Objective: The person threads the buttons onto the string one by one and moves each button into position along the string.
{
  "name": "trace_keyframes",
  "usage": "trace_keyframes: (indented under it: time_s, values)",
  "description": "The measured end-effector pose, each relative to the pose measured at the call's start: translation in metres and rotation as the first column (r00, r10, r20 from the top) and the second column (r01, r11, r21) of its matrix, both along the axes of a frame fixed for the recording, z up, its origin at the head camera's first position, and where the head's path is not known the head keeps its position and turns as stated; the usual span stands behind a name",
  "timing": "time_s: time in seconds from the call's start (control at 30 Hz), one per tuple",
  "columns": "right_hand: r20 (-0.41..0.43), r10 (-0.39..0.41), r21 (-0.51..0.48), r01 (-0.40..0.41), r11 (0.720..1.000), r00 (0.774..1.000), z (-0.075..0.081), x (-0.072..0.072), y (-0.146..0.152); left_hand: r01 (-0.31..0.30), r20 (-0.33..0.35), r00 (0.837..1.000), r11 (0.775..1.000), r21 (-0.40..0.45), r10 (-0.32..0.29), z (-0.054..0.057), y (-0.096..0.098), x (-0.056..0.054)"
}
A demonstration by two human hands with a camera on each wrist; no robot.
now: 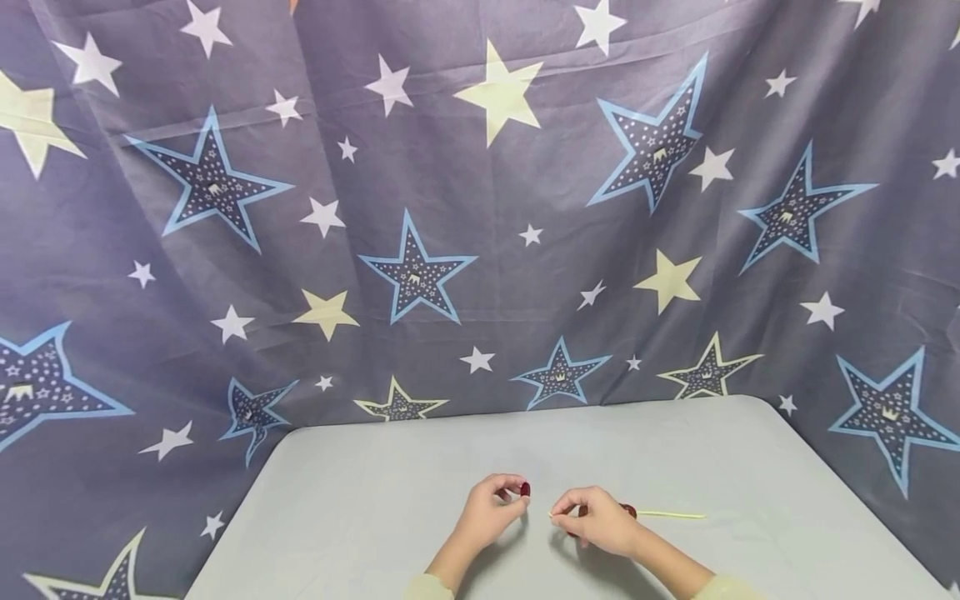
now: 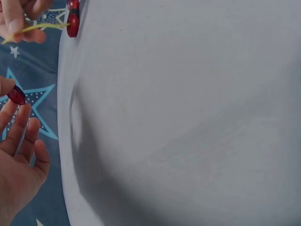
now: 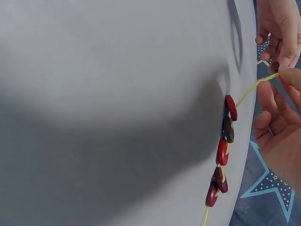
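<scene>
A dark red button [image 2: 17, 95] with small holes is pinched between the thumb and fingers of my left hand [image 1: 486, 510]. Across from it, my right hand [image 1: 606, 527] pinches a yellow cord [image 3: 254, 86] near its end, which pokes out from the fingertips toward the left hand. Several strung buttons [image 3: 223, 151], red, dark red and one nearly black, lie in a row along the cord, partly hidden by the right hand in the head view. Past them the cord's other end [image 1: 675, 514] stretches to the right. In the head view, a small gap separates the two hands.
Beneath the hands is a pale grey table [image 1: 375, 500] with rounded far corners. Dark fabric [image 1: 450, 350] printed with white, yellow and blue-edged stars hangs behind it and at both sides.
</scene>
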State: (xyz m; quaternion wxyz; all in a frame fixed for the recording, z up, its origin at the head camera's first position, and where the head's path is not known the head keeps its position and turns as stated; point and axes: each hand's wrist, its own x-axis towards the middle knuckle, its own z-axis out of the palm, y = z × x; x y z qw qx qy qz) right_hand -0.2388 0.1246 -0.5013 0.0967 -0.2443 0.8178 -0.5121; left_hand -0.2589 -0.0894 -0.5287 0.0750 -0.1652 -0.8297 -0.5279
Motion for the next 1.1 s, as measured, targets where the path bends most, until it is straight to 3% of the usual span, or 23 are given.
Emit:
trace_keyframes:
  time_s: [0.07,0.27,0.33,0.47,0.57,0.8,1.1]
  values:
    - [0.012,0.0,-0.004,0.0,1.0,1.0,-0.002,0.0,-0.002,0.0,0.022,1.0,1.0,0.014,-0.001,0.004,-0.001,0.004]
    - [0.044,0.017,-0.063,-0.014,0.998,0.999,-0.005,-0.002,-0.007,0.023,0.059,0.998,1.0,0.011,-0.024,0.036,0.0,0.026]
    - [0.066,0.021,-0.078,-0.016,0.997,0.998,-0.007,-0.002,-0.008,0.024,0.066,0.998,1.0,0.014,-0.024,0.032,-0.002,0.025]
    - [0.11,0.025,-0.094,-0.014,0.995,0.994,-0.011,-0.005,-0.008,0.014,0.079,0.997,1.0,0.016,-0.015,0.014,-0.006,0.016]
    - [0.122,0.019,-0.109,-0.006,0.994,0.992,-0.011,-0.006,-0.009,0.038,0.091,0.995,0.998,0.042,-0.041,0.006,-0.008,0.012]
    - [0.097,-0.017,-0.117,0.028,0.993,0.995,-0.009,-0.006,-0.01,0.123,0.12,0.983,0.983,0.133,-0.139,0.003,-0.006,0.012]
    - [0.044,-0.071,-0.065,0.074,0.995,0.997,-0.008,-0.005,-0.01,0.113,0.295,0.94,0.972,0.206,-0.172,-0.002,0.0,0.015]
